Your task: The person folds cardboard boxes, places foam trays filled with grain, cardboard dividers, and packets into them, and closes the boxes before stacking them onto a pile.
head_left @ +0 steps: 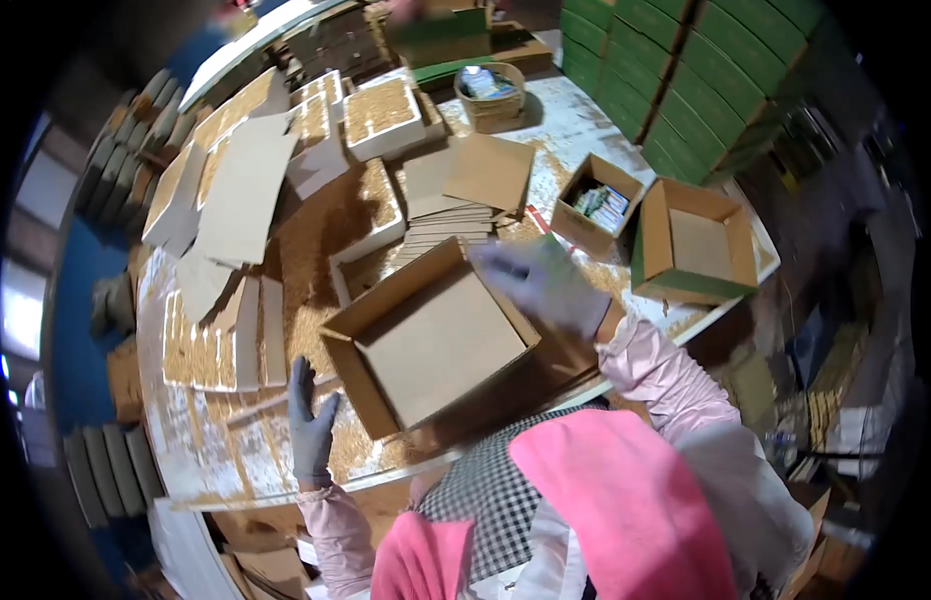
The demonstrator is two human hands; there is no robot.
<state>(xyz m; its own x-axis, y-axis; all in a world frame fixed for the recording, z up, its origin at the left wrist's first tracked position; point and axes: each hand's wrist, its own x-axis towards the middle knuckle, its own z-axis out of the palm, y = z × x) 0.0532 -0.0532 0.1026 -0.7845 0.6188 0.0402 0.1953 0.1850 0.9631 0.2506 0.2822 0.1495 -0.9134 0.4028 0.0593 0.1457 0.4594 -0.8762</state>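
An open cardboard box [440,345] sits tilted in front of me, with a bare grey-beige bottom inside. My left hand [312,430], in a grey glove, is open beside the box's left side, thumb apart from the fingers, holding nothing. Over the box's far right corner is my right hand [550,285], also gloved and somewhat blurred. Its fingers stretch out to the left, and I see nothing held in them. Just beyond the box lies a stack of cardboard strips [445,230], close to a brown cardboard sheet [488,172].
White trays of tan grains [380,110] and grey boards [247,190] cover the left. At right stand a small carton of packets [597,205] and a green-sided box [697,245]. A round tub [490,95] and stacked green boxes [720,75] are farther back.
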